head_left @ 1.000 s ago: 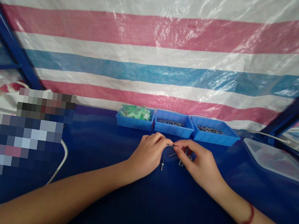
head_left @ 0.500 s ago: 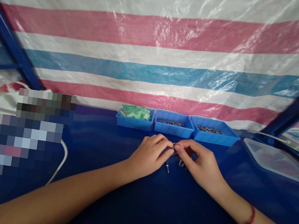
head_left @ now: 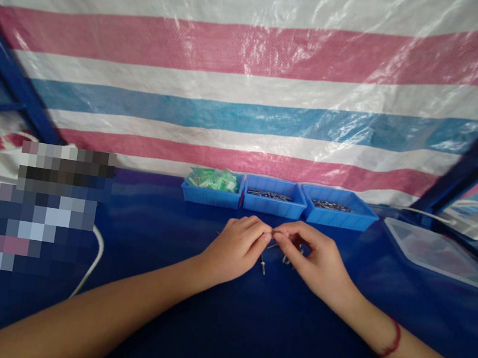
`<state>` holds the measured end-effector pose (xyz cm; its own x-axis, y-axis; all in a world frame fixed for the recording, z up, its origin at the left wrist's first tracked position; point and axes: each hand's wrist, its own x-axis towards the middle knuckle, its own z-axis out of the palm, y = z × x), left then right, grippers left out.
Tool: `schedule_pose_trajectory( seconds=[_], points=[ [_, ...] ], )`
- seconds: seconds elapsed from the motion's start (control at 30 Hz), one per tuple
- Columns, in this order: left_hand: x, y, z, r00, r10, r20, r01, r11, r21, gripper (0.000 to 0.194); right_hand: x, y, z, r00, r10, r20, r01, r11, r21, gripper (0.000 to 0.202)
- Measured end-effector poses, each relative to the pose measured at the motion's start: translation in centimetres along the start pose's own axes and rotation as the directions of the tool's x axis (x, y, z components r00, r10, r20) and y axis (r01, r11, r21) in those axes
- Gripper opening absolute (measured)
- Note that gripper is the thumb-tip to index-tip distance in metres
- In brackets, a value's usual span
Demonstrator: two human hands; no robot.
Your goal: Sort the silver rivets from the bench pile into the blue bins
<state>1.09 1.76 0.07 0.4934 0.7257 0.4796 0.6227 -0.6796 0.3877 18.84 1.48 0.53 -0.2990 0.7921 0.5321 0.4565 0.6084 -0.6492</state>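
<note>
Over the blue table, my left hand and my right hand meet at the fingertips. Both pinch at the same spot; whatever lies between them is too small and covered to name. Below the left fingers shows a thin metal rod with a collar, partly hidden by that hand. A few small shiny metal pieces lie beside the right thumb, half covered by the hand.
Behind the hands stand three blue bins: one with green plastic packets, one with thin metal rods, one with small metal parts. A translucent lid lies at right, a white cable at left. Striped sheeting closes off the back.
The whole view has shifted slightly, so the bins and table items sit a little further left. Both hands stay together at the fingertips, with only a slight change of the fingers.
</note>
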Motion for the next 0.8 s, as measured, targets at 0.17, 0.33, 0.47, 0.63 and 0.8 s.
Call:
schedule_pose_trajectory(
  seconds=[0.17,0.33,0.47,0.63,0.8],
  points=[
    [-0.04,0.08,-0.1,1.0,0.007,0.002,-0.006,1.0,-0.012,0.017,0.01,-0.05,0.07,1.0,-0.008,-0.013,0.008,1.0,-0.003,0.013],
    [-0.09,0.01,-0.04,1.0,-0.005,-0.006,0.005,1.0,-0.02,0.014,0.02,-0.05,0.1,1.0,-0.001,0.003,0.001,1.0,0.013,0.014],
    [-0.07,-0.1,0.05,1.0,-0.021,-0.015,0.02,1.0,-0.016,0.011,0.03,-0.2,0.0,1.0,-0.003,0.004,0.003,1.0,0.013,0.015],
    [-0.04,-0.22,0.08,0.999,-0.019,-0.028,0.019,1.0,-0.018,0.009,0.03,-0.38,-0.11,1.0,-0.004,0.013,0.004,1.0,0.003,0.016],
    [0.1,-0.09,0.02,0.996,-0.049,-0.068,0.046,0.998,-0.038,0.008,0.03,-0.23,-0.13,1.0,-0.015,0.003,0.015,1.0,0.003,0.014]
  ],
)
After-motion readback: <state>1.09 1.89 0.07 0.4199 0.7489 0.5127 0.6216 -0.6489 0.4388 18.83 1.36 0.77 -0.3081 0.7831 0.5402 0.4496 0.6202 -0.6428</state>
